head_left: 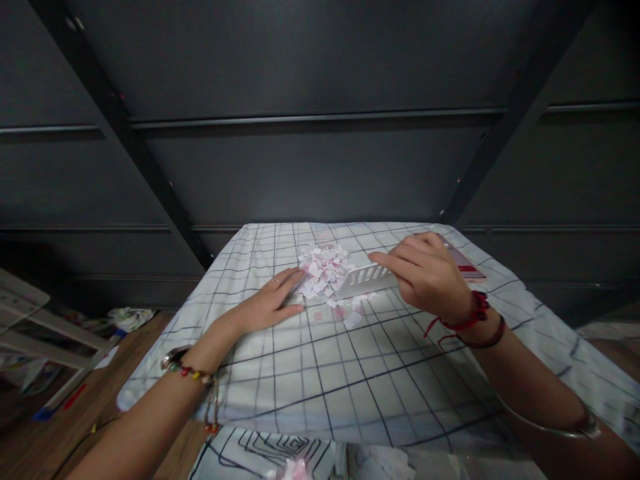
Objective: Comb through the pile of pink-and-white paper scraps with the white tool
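A pile of torn paper scraps, white with some pink, lies on the checked cloth. My left hand rests on the cloth at the pile's left edge, fingers stretched out and touching the scraps. In my right hand is a white slotted plastic piece, pinched at its right end. Its left end reaches the pile's right side, low over the cloth. A few loose scraps lie just in front of the pile and the slotted piece.
Behind my right hand lies a flat pink-and-red item. Dark panels rise behind the table. At the near edge are a patterned grey fabric and more pale scraps. A white stool-like frame stands at left on the wooden floor.
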A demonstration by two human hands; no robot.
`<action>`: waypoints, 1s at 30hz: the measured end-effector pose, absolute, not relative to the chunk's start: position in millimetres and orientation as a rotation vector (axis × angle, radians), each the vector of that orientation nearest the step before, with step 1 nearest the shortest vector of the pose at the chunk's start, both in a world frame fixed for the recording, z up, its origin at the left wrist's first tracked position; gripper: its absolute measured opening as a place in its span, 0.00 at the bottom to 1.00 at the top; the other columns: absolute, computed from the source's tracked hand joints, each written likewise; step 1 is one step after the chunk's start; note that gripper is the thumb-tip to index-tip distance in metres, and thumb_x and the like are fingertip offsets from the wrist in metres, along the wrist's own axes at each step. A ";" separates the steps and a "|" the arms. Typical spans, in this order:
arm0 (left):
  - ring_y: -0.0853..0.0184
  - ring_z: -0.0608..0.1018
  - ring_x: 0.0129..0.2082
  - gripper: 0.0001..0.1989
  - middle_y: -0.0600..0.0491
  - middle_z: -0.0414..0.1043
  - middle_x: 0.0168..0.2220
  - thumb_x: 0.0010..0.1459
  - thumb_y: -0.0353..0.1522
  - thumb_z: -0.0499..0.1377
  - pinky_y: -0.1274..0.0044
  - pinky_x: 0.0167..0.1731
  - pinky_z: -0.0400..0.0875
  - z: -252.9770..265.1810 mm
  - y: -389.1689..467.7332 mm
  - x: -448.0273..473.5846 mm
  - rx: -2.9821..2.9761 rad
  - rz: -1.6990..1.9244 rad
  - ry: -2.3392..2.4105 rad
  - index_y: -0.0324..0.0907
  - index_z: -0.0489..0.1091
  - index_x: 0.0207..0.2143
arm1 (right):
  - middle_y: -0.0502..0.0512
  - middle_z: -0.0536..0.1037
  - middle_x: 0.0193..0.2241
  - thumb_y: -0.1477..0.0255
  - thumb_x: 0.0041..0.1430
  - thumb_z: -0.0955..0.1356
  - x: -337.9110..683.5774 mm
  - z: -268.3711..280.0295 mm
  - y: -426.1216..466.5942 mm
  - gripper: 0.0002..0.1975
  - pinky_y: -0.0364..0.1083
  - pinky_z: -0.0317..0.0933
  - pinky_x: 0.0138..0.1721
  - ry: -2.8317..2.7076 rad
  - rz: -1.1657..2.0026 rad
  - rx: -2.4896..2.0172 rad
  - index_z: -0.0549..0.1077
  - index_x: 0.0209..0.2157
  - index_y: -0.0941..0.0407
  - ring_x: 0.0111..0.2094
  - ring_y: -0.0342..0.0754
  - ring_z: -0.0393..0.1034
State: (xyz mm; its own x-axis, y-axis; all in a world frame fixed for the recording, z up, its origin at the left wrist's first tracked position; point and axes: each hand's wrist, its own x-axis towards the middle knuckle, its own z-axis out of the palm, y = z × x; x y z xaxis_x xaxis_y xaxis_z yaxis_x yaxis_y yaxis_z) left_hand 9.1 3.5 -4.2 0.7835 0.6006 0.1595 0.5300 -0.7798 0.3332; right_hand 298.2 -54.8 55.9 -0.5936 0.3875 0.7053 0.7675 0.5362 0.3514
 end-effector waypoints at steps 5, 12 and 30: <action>0.52 0.48 0.60 0.31 0.46 0.38 0.62 0.62 0.45 0.47 0.61 0.56 0.48 -4.9 3.5 9.0 2.716 0.373 0.874 0.46 0.37 0.62 | 0.50 0.70 0.21 0.84 0.50 0.58 303.2 58.0 -53.5 0.16 0.47 0.48 0.32 -2.245 -0.910 -0.899 0.73 0.35 0.58 0.27 0.44 0.58; 0.52 0.49 0.59 0.31 0.47 0.39 0.62 0.62 0.45 0.47 0.61 0.56 0.49 -5.3 3.3 7.8 2.720 0.386 0.863 0.47 0.37 0.62 | 0.50 0.70 0.21 0.84 0.48 0.58 305.6 59.1 -53.2 0.17 0.47 0.48 0.31 -2.204 -0.925 -0.928 0.74 0.35 0.57 0.27 0.44 0.58; 0.53 0.48 0.60 0.31 0.46 0.38 0.62 0.62 0.45 0.47 0.61 0.56 0.49 -7.5 4.5 7.8 2.731 0.372 0.871 0.46 0.37 0.62 | 0.50 0.69 0.20 0.85 0.48 0.57 297.1 55.8 -52.9 0.17 0.46 0.48 0.31 -2.219 -0.966 -0.884 0.72 0.34 0.59 0.26 0.44 0.57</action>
